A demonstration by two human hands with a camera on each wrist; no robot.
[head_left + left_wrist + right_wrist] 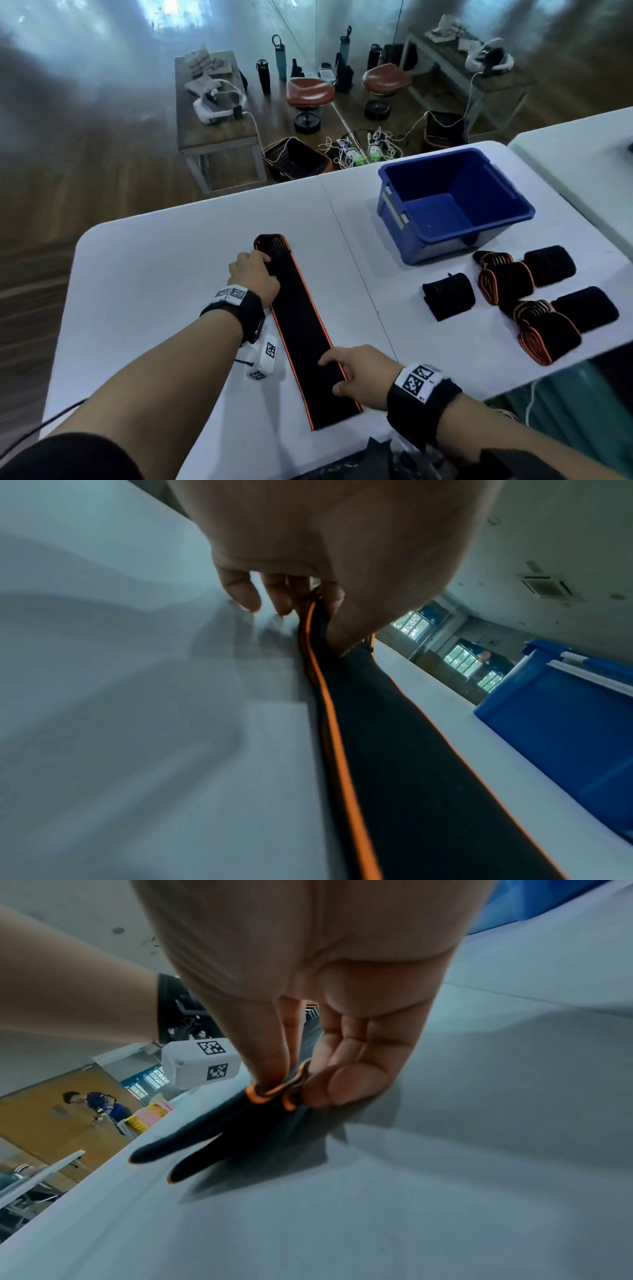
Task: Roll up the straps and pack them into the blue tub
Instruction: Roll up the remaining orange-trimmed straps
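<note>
A long black strap [301, 329] with orange edging lies flat and unrolled on the white table [154, 274], running from the near edge away from me. My left hand [263, 262] pinches its left edge near the far end; in the left wrist view the fingers [329, 599] close on the orange edge of the strap [394, 750]. My right hand [342, 373] holds the near part, and thumb and fingers [342, 1085] pinch the bunched edge of the strap [222, 1131]. The blue tub [455, 236] stands empty at the far right.
Several rolled black straps [448, 301] lie in a group on the table's right side, in front of the tub. A second white table [582, 154] adjoins at the far right. Beyond the far edge, stools, baskets and cables stand on the floor.
</note>
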